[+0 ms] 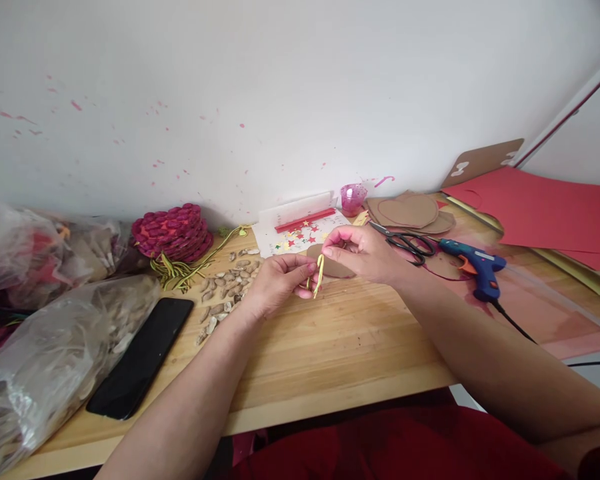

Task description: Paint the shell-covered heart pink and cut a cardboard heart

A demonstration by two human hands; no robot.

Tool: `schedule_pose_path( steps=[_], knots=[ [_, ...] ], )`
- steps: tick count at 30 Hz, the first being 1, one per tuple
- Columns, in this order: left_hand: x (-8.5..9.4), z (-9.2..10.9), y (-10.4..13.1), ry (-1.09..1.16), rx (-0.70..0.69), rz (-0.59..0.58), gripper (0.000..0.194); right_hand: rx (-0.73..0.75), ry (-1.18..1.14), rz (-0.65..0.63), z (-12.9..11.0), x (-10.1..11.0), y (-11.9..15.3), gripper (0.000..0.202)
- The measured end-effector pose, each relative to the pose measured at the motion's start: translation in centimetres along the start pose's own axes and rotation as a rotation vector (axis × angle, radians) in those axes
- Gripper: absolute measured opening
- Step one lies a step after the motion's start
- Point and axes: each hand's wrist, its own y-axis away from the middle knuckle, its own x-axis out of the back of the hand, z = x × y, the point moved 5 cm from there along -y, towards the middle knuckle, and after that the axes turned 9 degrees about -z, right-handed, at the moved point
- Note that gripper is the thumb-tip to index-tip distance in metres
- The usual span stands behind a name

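A short length of yellow-green cord (319, 275) hangs between my two hands over the table. My right hand (353, 252) pinches its upper end between thumb and fingertips. Lower down, my left hand (286, 280) has its thumb and fingers closed around the cord. Behind the hands lies a brown cardboard piece (337, 267), partly covered by them. Several peanut shells (230, 283) are scattered beside my left hand. Black-handled scissors (413, 245) rest just past my right wrist.
A blue glue gun (480, 267) with a cable lies right, near red paper (545, 207). Cardboard shapes (407, 212), a pink cup (353, 199) and star-strewn white paper (267, 235) stand along the wall. Left are a magenta stack (173, 232), a phone (143, 357) and plastic bags (55, 360).
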Motion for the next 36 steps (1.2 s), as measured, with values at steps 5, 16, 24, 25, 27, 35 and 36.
schedule_pose_path(
  steps=[5,16,24,25,27,35,36],
  knots=[
    [0.0,0.2,0.2,0.008,0.012,-0.002,0.033,0.001,0.013,0.021,0.2,0.1,-0.1,0.016],
    [-0.8,0.6,0.3,0.012,0.017,-0.029,0.031,0.015,0.038,-0.005,-0.2,0.0,0.0,0.014],
    [-1.0,0.6,0.2,-0.055,-0.058,-0.087,0.031,-0.008,0.04,-0.002,-0.4,0.0,0.0,0.015],
    [-0.9,0.6,0.1,-0.062,-0.067,-0.092,0.032,-0.008,0.036,0.003,-0.3,0.0,0.0,0.015],
    [-0.9,0.4,0.1,-0.062,-0.074,-0.097,0.032,0.001,0.023,0.011,-0.2,0.0,-0.1,0.015],
    [-0.6,0.8,0.1,-0.059,-0.142,-0.04,0.035,0.04,0.04,0.067,0.2,0.6,-0.2,0.015],
    [-0.6,0.8,0.1,-0.046,-0.145,-0.036,0.035,0.047,0.052,0.075,0.2,0.6,-0.2,0.015]
  ],
)
